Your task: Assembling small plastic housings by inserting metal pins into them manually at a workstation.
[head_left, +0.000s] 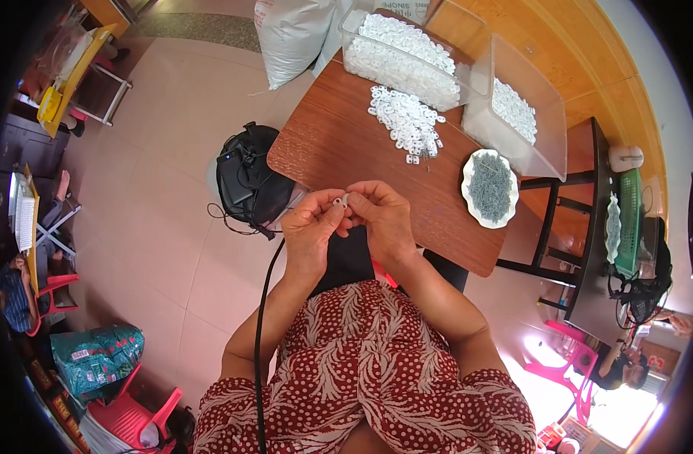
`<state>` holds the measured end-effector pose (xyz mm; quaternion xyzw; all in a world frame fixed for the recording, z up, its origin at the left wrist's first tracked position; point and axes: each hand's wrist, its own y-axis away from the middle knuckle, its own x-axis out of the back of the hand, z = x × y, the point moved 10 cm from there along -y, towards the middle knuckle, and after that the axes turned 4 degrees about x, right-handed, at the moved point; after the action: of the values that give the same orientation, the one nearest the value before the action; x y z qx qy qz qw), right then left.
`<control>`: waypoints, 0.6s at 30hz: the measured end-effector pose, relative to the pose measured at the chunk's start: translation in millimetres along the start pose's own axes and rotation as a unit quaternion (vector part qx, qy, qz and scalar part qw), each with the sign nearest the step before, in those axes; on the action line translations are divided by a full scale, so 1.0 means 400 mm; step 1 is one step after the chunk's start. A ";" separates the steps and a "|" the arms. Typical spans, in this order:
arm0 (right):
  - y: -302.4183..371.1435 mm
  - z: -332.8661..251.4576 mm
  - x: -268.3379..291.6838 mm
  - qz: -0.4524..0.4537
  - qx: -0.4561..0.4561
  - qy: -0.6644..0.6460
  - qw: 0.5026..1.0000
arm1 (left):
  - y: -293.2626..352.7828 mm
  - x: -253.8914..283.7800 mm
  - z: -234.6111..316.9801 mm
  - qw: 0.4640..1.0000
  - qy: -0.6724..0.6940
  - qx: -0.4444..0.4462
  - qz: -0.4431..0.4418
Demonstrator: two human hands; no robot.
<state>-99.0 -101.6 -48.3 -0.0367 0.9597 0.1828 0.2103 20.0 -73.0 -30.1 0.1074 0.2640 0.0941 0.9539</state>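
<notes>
Close in front of me, at the near edge of the wooden table (pixel 339 140), my two hands meet at the fingertips. My left hand (pixel 307 231) pinches a small white plastic piece (pixel 338 202) between thumb and index finger. Thumb and fingers of my right hand (pixel 384 223) are closed at the same piece, and anything else between them is too small to make out. A loose pile of similar white plastic pieces (pixel 407 121) lies on the table beyond, with a few thin nails (pixel 428 155) at its near edge. Right of it, a scalloped white plate (pixel 491 223) holds many grey nails (pixel 489 185).
Two clear plastic tubs (pixel 505 147) with white pieces stand at the table's far side. White sacks (pixel 290 41) rest behind. A black bag (pixel 244 178) sits left of the table, and a black cable (pixel 263 333) runs by my left arm. Other people sit farther off, left and right.
</notes>
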 end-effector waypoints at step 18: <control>-0.020 -0.017 -0.016 -0.018 -0.040 0.008 0.999 | 0.012 0.019 0.030 0.999 -0.030 -0.008 0.018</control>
<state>-94.8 -111.8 -42.5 -0.0637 0.9524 0.2171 0.2042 32.0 -68.6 -22.7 0.1073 0.2322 0.1104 0.9604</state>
